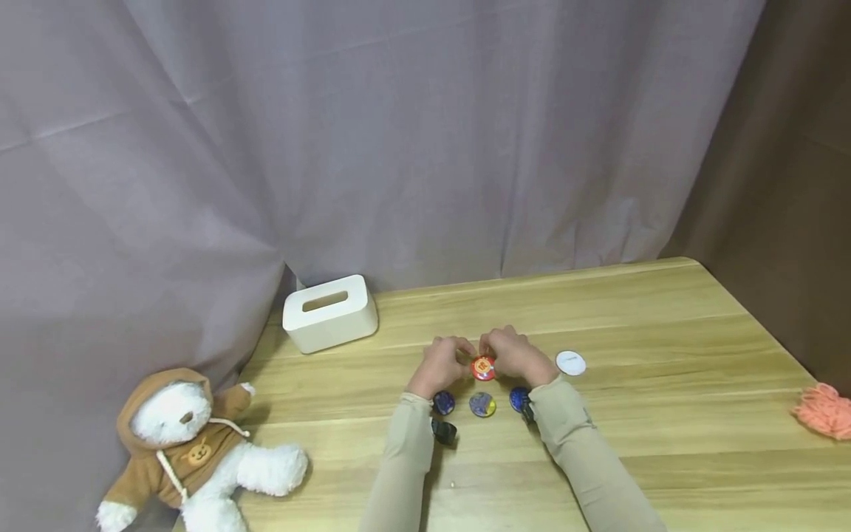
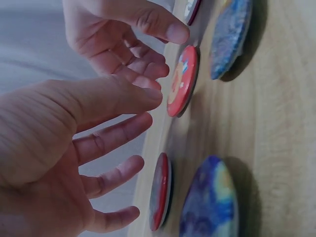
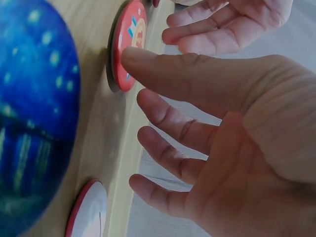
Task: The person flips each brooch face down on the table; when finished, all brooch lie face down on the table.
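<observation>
A round red button badge with a yellow centre lies on the table between both hands. My left hand is at its left side, fingers spread and slightly bent in the left wrist view, thumb tip close to the rim. On the other side, my right hand has its thumb overlapping the badge's edge in the right wrist view, with the other fingers loosely bent. Nearer me lie a dark blue badge, a blue-and-yellow badge and a bright blue badge. A red-rimmed badge lies beside my left fingers.
A white badge with a red rim lies right of my right hand. A white tissue box stands at the back left. A plush bear in a brown hoodie sits at the left, and pink yarn lies at the right edge.
</observation>
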Demonstrator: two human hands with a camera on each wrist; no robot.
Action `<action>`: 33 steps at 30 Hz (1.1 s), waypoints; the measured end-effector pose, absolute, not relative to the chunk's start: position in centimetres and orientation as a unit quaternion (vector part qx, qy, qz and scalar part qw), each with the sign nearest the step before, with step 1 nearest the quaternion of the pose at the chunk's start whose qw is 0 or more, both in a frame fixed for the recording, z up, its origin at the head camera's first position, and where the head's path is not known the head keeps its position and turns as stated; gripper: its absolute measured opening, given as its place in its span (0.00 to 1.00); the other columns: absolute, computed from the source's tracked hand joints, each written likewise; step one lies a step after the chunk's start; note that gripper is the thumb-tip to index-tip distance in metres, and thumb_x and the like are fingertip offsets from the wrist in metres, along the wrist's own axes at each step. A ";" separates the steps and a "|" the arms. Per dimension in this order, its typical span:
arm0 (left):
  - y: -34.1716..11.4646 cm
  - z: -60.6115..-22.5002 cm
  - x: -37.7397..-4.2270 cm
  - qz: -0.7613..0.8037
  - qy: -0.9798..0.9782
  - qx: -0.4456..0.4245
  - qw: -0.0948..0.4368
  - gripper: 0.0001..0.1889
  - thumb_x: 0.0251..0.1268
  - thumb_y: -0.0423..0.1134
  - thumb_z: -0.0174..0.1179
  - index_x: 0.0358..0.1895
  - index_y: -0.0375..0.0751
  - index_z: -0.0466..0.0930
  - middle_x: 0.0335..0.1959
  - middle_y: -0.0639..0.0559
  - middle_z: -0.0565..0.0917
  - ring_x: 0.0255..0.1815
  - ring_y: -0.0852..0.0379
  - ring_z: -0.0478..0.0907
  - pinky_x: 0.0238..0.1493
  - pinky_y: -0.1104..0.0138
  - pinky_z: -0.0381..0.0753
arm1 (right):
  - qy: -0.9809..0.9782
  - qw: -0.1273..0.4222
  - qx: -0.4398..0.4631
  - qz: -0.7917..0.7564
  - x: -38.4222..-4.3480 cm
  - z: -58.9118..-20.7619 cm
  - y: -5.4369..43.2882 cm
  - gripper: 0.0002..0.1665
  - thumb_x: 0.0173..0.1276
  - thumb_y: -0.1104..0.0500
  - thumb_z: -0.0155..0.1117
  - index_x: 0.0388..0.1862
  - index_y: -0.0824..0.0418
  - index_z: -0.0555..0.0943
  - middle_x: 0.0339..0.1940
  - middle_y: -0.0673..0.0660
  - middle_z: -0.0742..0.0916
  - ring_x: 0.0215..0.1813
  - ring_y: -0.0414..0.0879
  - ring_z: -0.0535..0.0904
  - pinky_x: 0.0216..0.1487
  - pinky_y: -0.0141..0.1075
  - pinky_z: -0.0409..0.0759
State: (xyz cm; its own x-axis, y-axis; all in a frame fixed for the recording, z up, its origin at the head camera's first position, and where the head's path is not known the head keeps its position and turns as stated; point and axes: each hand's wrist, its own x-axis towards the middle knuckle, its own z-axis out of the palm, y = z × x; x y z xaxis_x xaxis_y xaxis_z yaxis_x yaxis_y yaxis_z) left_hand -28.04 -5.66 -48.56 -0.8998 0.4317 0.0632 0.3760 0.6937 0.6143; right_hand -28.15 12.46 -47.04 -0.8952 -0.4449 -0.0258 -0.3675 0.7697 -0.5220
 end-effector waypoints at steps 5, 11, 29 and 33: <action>-5.2 -49.0 -27.8 0.305 0.926 0.218 0.043 0.17 0.46 0.32 0.78 0.43 0.45 0.88 0.39 0.53 0.88 0.45 0.51 0.74 0.56 0.47 0.67 | 0.943 0.084 -0.202 -0.251 -27.9 -47.3 12.3 0.17 0.46 0.72 0.77 0.35 0.61 0.83 0.32 0.54 0.82 0.40 0.53 0.68 0.45 0.50 0.66; -4.7 -49.0 -27.7 0.279 0.936 0.210 0.048 0.17 0.44 0.31 0.77 0.42 0.44 0.89 0.41 0.54 0.88 0.48 0.48 0.75 0.55 0.46 0.68 | 0.948 0.095 -0.193 -0.234 -27.9 -47.0 12.2 0.16 0.49 0.70 0.78 0.35 0.61 0.83 0.32 0.53 0.82 0.40 0.52 0.69 0.45 0.49 0.66; -4.6 -49.4 -27.4 0.253 0.944 0.209 0.039 0.16 0.46 0.29 0.76 0.41 0.46 0.89 0.43 0.56 0.89 0.51 0.47 0.77 0.58 0.42 0.65 | 0.952 0.083 -0.207 -0.210 -27.5 -47.5 11.9 0.21 0.41 0.76 0.75 0.37 0.62 0.84 0.32 0.53 0.84 0.40 0.53 0.73 0.45 0.51 0.70; -4.7 -49.3 -27.5 0.249 0.945 0.209 0.035 0.17 0.46 0.29 0.77 0.42 0.46 0.89 0.44 0.55 0.89 0.51 0.47 0.78 0.57 0.45 0.65 | 0.951 0.081 -0.214 -0.208 -27.7 -47.5 11.9 0.23 0.39 0.76 0.75 0.38 0.63 0.84 0.32 0.53 0.84 0.39 0.52 0.75 0.44 0.50 0.72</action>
